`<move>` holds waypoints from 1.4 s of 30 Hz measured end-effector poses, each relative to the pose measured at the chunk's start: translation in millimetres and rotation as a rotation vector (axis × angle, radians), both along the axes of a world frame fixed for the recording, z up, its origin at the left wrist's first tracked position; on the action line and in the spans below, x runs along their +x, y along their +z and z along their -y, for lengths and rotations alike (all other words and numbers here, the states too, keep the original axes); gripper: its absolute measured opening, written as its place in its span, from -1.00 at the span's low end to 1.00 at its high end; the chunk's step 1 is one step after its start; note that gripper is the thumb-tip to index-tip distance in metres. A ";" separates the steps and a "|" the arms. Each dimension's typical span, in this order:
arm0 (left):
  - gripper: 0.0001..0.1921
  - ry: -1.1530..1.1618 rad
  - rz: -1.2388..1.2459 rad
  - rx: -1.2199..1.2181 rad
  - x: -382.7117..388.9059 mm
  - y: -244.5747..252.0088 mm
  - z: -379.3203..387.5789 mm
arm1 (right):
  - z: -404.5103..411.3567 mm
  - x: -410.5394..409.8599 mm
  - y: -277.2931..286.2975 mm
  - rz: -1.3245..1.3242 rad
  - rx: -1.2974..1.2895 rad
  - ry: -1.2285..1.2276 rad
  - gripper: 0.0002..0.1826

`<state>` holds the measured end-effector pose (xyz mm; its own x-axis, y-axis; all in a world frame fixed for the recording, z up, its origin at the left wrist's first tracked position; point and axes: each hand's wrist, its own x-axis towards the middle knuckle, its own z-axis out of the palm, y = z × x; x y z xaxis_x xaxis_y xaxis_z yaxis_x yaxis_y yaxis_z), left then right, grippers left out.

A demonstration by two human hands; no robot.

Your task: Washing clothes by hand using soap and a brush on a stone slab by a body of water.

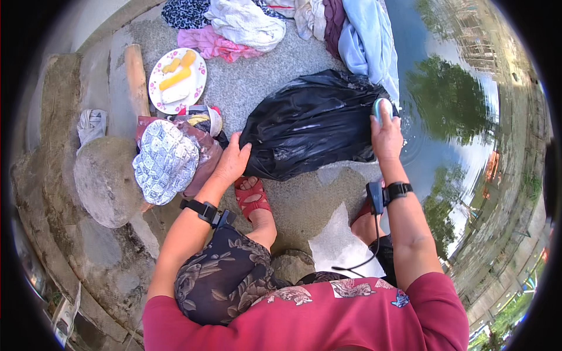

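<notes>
A wet black cloth garment point(311, 123) lies spread on the stone slab point(232, 83), with whitish suds on parts of it. At its left edge, my left hand point(232, 158) pinches the fabric between thumb and fingers. My right hand point(387, 131) grips a light green and white scrubbing brush point(383, 109) on the garment's right end, at the water's edge; its bristles are hidden. Left of the garment stands a flowered plate point(198, 90) bearing yellow soap pieces point(175, 79) and a white soap bar point(176, 93).
Light blue cloth point(364, 39), white cloth point(246, 26) and pink cloth point(210, 41) lie at the slab's far side. A patterned cloth bundle point(166, 162) sits beside a rounded stone point(107, 182) at left. A wooden stick point(136, 79) lies near the plate. Water point(417, 162) borders the right.
</notes>
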<state>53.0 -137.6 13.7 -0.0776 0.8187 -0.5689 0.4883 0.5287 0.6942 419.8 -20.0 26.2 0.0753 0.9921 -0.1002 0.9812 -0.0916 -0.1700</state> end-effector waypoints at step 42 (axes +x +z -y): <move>-0.52 0.076 -0.016 0.023 -2.2 -16.8 -8.4 | 0.4 -65.8 2.1 -0.093 0.015 0.449 -0.51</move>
<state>50.8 -129.2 -3.2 -0.1489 0.8230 -0.5481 0.4587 0.5485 0.6990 354.0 -20.4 28.3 -0.3709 0.9259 -0.0711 0.9036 0.3422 -0.2577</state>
